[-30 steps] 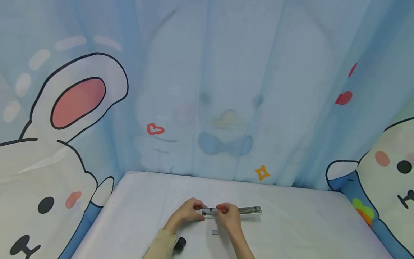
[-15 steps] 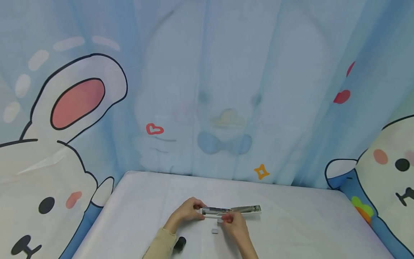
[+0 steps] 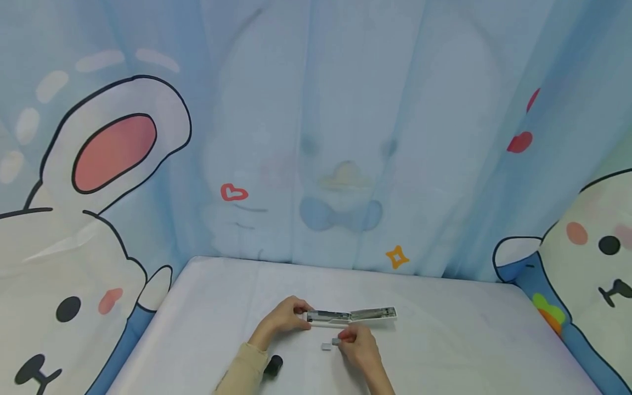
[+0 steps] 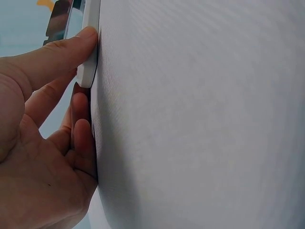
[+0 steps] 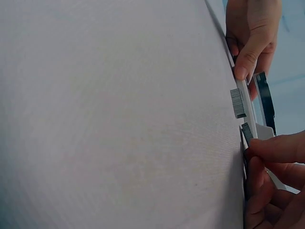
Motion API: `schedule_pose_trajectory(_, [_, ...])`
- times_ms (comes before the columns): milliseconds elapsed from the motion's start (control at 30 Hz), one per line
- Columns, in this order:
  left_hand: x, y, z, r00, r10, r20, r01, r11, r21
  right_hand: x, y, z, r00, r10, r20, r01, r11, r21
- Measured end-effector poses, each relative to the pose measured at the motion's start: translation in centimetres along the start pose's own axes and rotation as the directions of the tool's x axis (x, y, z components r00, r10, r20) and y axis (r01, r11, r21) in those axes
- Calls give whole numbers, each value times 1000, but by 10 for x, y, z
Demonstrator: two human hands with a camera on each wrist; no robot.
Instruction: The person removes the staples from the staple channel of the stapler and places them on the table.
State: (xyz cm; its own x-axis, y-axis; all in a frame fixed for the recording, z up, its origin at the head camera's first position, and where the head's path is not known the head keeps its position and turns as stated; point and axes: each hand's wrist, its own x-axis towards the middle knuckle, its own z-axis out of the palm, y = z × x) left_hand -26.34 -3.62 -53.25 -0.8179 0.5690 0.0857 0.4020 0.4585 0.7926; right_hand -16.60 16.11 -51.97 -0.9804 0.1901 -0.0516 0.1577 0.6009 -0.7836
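Near the surface's [image 3: 444, 340] front edge, left hand [image 3: 283, 319] grips an opened stapler [image 3: 351, 316]; right hand [image 3: 357, 343] pinches a staple strip [image 3: 336, 342].

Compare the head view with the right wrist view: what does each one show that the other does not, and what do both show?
Only the head view shows the blue cartoon curtain, the small black cylinder near the left sleeve, and the whole opened white stapler.

Only the right wrist view shows close up that the right hand pinches one grey strip of staples, with a second strip lying apart from it.

Both show the white tablecloth and the left hand holding the stapler's end.
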Motion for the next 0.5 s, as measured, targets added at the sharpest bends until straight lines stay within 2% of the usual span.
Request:
schedule_pose_trajectory(333, [2, 1, -1, 1000, -7, -1, 7, 1000, 3, 0, -1, 2, 999, 40, -2, -40, 996, -78])
schedule_pose_trajectory(500, [0, 2, -1, 1000, -4, -1, 4, 1000, -2, 0, -3, 4, 997, 74, 0, -74, 994, -81])
